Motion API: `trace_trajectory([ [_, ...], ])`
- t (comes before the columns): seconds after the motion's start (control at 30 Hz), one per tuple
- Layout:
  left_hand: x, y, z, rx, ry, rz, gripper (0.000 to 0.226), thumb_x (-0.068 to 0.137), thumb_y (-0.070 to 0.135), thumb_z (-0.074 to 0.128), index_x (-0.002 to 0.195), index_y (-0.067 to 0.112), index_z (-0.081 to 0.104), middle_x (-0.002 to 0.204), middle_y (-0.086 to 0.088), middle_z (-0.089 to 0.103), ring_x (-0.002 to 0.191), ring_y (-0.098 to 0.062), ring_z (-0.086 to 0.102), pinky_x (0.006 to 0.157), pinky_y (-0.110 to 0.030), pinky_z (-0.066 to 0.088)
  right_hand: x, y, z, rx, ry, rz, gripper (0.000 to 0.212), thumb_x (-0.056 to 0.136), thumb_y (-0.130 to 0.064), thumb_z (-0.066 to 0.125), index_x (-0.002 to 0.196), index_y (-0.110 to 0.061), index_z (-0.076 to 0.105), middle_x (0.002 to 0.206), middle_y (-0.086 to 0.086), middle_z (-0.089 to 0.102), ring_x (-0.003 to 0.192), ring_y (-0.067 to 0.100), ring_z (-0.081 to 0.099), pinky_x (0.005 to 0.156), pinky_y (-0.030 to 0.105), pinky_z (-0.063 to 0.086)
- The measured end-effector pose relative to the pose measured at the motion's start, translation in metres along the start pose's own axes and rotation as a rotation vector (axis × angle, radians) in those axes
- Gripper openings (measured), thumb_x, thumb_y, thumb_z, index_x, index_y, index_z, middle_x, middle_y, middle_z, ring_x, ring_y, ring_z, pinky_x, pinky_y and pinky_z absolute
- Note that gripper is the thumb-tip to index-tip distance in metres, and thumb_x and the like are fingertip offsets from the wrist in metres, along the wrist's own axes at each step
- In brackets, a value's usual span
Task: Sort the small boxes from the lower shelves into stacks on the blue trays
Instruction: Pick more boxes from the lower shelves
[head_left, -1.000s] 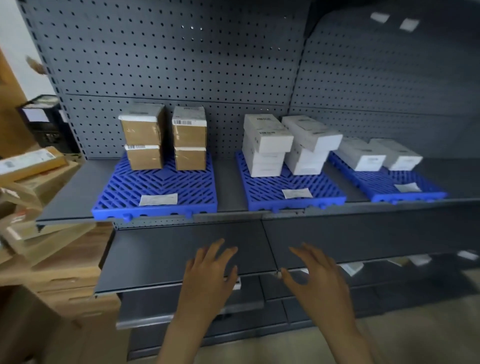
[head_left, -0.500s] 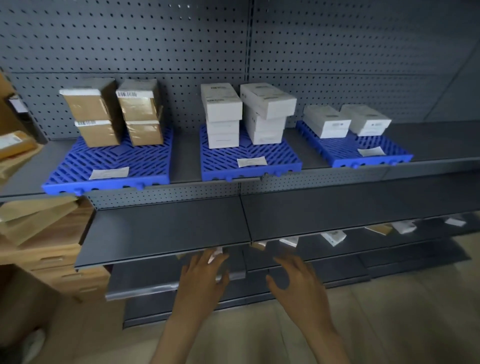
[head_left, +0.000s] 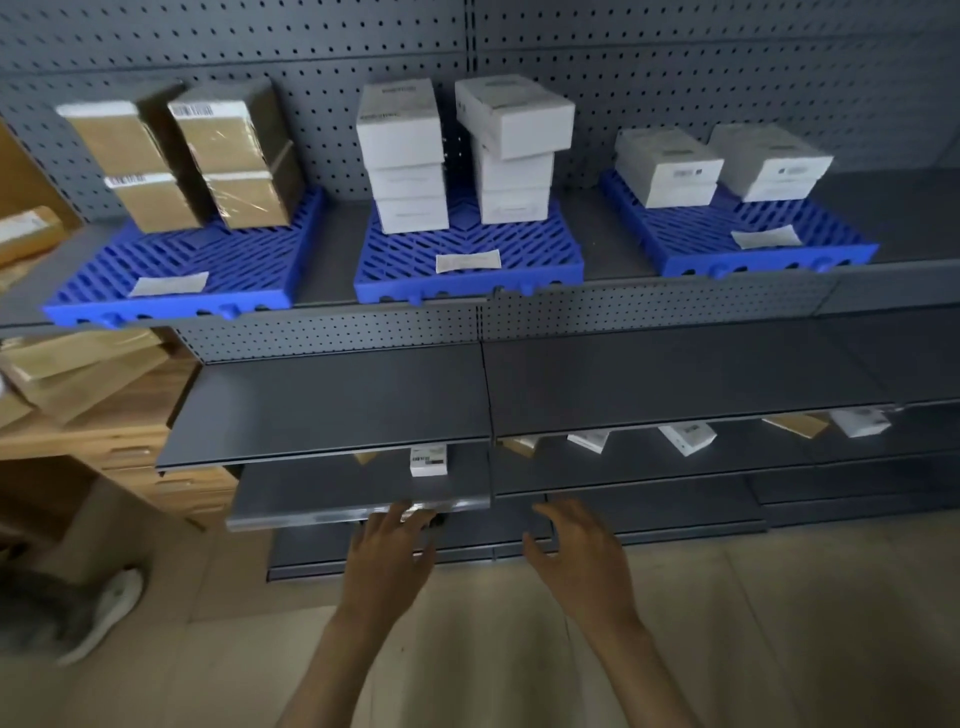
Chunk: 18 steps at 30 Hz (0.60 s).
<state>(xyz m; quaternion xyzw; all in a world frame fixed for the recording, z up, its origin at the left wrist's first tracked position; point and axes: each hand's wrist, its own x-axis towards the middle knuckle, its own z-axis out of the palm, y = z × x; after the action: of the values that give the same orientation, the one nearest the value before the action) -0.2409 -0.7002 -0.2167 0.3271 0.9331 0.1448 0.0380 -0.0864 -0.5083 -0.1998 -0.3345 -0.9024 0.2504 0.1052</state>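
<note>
Three blue trays stand on the upper shelf: the left tray (head_left: 171, 306) bears brown boxes (head_left: 182, 156) in two stacks, the middle tray (head_left: 467, 283) white boxes (head_left: 452, 156) in two stacks, the right tray (head_left: 769, 257) two low white boxes (head_left: 722, 166). On a lower shelf lie small boxes: a white one with a barcode (head_left: 428, 460), more white ones (head_left: 687, 437) and brown ones (head_left: 795, 423) to the right. My left hand (head_left: 389, 556) reaches with spread fingers to the lower shelf's front edge, holding nothing. My right hand (head_left: 582, 556) hovers beside it, fingers loose and empty.
A bare dark shelf (head_left: 363, 405) juts out between the trays and the small boxes. Cardboard boxes (head_left: 67, 374) lie on a wooden cabinet at left. A shoe (head_left: 104, 613) rests on the floor at lower left. Paper labels lie on each tray.
The view has dropped and shifted, bringing the lower shelves with small boxes into sight. Both hands have gone down from the bare middle shelf to the lower shelf's edge.
</note>
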Motion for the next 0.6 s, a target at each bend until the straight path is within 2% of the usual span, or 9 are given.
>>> trace_trajectory([
  [0.1,0.009,-0.011,0.029,-0.006,-0.032,-0.02,0.042,0.088,0.032,0.073,0.129,0.031,0.064,0.136,0.0,0.062,0.119,-0.032,0.061,0.094,-0.051,0.054,0.012,0.013,0.025,-0.036,-0.016,-0.002,0.042,0.081,-0.045,0.068,0.121,-0.034,0.069,0.12,-0.008,0.066,0.108,0.021,0.064,0.084,0.038,0.058],
  [0.27,0.042,-0.038,0.094,-0.009,-0.031,-0.061,0.04,0.091,0.037,0.068,0.131,0.034,0.063,0.14,0.004,0.057,0.124,-0.029,0.057,0.097,-0.05,0.052,0.045,0.042,0.088,-0.075,-0.047,-0.011,0.043,0.084,-0.047,0.062,0.124,-0.035,0.067,0.122,-0.008,0.067,0.113,0.021,0.062,0.091,0.04,0.056],
  [0.43,0.084,-0.081,0.178,0.031,0.019,-0.06,0.039,0.088,0.038,0.072,0.125,0.031,0.065,0.136,0.001,0.06,0.115,-0.032,0.062,0.086,-0.05,0.056,0.092,0.084,0.178,-0.073,-0.109,-0.033,0.042,0.09,-0.045,0.058,0.13,-0.034,0.063,0.13,-0.005,0.065,0.119,0.022,0.06,0.097,0.039,0.052],
  [0.6,0.121,-0.124,0.251,0.051,0.026,-0.074,0.049,0.092,0.042,0.065,0.14,0.034,0.055,0.148,0.001,0.051,0.127,-0.031,0.054,0.096,-0.051,0.05,0.136,0.111,0.272,-0.08,-0.138,-0.093,0.042,0.094,-0.042,0.061,0.135,-0.033,0.06,0.137,-0.004,0.061,0.123,0.023,0.059,0.099,0.038,0.052],
])
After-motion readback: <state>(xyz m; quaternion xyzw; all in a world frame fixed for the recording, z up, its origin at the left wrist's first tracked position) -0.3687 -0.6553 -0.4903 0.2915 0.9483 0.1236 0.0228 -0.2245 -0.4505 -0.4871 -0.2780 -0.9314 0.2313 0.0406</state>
